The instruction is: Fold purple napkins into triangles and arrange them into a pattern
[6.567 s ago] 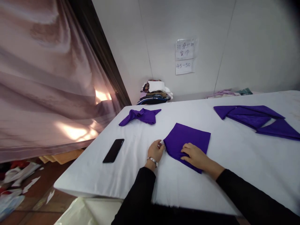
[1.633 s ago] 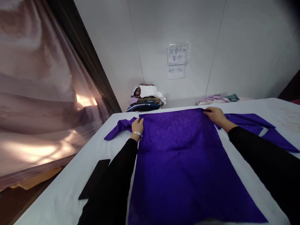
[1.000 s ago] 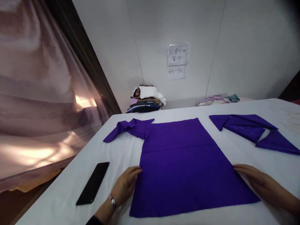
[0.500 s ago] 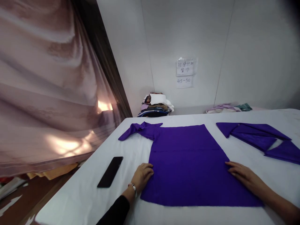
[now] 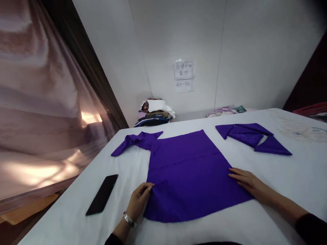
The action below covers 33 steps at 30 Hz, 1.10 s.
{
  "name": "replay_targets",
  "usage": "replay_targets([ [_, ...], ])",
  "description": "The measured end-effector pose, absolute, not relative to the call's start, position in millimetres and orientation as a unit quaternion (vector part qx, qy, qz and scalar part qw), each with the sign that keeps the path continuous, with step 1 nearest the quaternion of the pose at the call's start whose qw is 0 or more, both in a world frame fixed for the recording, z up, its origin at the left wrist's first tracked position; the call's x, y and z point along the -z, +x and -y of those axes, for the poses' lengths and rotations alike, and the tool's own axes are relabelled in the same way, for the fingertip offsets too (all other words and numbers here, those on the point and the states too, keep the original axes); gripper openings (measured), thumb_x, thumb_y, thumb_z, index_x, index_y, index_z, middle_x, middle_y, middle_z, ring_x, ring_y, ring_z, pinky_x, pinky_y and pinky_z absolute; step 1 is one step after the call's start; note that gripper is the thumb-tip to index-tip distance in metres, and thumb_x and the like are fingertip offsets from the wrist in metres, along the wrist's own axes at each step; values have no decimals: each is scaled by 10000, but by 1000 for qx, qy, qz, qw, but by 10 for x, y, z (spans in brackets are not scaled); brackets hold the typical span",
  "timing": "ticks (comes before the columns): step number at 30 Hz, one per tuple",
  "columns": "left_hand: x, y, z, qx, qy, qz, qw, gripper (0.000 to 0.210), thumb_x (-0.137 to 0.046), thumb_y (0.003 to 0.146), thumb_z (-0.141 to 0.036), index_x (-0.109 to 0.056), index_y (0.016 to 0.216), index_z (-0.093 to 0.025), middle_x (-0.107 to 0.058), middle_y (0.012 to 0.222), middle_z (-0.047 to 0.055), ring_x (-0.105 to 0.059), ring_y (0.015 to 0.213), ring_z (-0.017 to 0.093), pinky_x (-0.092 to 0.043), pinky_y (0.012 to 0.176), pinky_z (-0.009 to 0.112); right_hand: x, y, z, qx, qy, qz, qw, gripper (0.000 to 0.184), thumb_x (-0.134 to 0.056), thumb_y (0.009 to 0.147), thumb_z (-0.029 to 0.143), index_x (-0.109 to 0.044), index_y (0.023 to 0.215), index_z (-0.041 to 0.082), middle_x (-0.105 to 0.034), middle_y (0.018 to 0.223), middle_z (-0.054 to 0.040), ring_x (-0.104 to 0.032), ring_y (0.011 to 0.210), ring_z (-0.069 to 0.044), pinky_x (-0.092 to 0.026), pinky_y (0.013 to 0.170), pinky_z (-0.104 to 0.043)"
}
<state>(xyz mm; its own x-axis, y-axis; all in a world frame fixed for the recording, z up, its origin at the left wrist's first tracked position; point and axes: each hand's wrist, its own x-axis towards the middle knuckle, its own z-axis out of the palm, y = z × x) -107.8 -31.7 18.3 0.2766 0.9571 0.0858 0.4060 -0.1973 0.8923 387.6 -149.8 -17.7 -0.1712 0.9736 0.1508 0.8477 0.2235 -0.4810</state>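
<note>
A purple cloth napkin (image 5: 189,177) lies spread on the white-covered table, with a crease running across it. My left hand (image 5: 139,199), wearing a silver bracelet, pinches the napkin's left edge, where small wrinkles fan out from the fingertips. On the opposite side, my right hand (image 5: 246,182) rests with extended fingers on the right edge. A crumpled purple cloth (image 5: 138,142) touches the napkin's far left corner. Folded purple cloths (image 5: 245,136) lie farther off to the right.
A black phone (image 5: 102,195) lies left of my left hand. Behind the white table (image 5: 68,217), a stack of folded clothes (image 5: 154,112) and more fabric (image 5: 223,111) sit by the wall. Paper signs (image 5: 184,75) hang there. A pink curtain (image 5: 38,112) covers the left side.
The view has turned to the right. My left fingers have closed on the napkin's left edge, and the cloth near them is now wrinkled. My right hand stays at the right edge.
</note>
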Motion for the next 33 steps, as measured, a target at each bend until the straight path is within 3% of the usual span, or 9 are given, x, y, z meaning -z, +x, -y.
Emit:
replay_targets([
  [4,-130,-1046,293,-385,625,-503,456,296,-550,730,-383,-623,945,-192,-699,905,56,-634,881,218,-520,773,349,217,3792,1293,-128,-599,744,267,334,-405,875,480,-643,1004,283,-539,1267,-44,-445,1197,-250,-365,995,-452],
  [8,-90,-1144,339,-373,618,-516,460,352,-473,653,-200,-647,959,-209,-681,1024,44,-607,994,221,-481,887,390,252,3746,1242,-149,-602,718,316,345,-404,864,510,-630,870,251,-589,1200,-59,-492,1149,-252,-392,975,-450],
  [12,-72,-1270,418,-336,706,-503,369,477,-396,534,-110,-679,894,-245,-675,1041,5,-592,1029,207,-444,951,402,273,3863,1409,-178,-617,691,331,366,-393,861,521,-639,952,266,-560,1239,-50,-471,1174,-248,-369,1001,-446],
  [15,-56,-1339,476,-307,771,-483,278,429,-418,603,-108,-680,903,-268,-665,1061,5,-601,1013,198,-457,944,392,264,4047,1624,-175,-635,692,295,389,-426,846,517,-619,1099,293,-505,1302,-41,-434,1207,-260,-345,1014,-461],
  [19,-10,-1364,513,-264,827,-448,211,485,-456,635,-102,-644,1036,-301,-637,1124,13,-593,1031,202,-474,932,372,183,4148,1853,-202,-630,711,239,398,-518,798,507,-610,1139,321,-445,1354,-35,-384,1239,-295,-338,1010,-487],
  [24,101,-1282,421,-277,849,-412,180,430,-462,665,-131,-659,1013,-289,-645,1099,42,-599,1017,215,-497,901,386,133,3934,1801,-212,-596,734,247,360,-511,815,479,-623,1119,320,-445,1354,-41,-369,1249,-293,-317,1015,-502],
  [30,57,-1145,335,-307,811,-450,213,300,-465,669,-157,-675,853,-266,-692,935,22,-638,889,188,-519,852,363,188,3753,1578,-155,-624,708,294,324,-437,848,493,-664,825,263,-588,1190,-65,-522,1100,-266,-435,929,-426],
  [33,-41,-1117,392,-313,788,-471,241,292,-454,659,-153,-669,823,-261,-695,898,14,-633,864,180,-514,842,352,261,3784,1564,-141,-634,696,307,310,-413,861,478,-639,896,268,-598,1168,-63,-530,1087,-266,-436,930,-420],
])
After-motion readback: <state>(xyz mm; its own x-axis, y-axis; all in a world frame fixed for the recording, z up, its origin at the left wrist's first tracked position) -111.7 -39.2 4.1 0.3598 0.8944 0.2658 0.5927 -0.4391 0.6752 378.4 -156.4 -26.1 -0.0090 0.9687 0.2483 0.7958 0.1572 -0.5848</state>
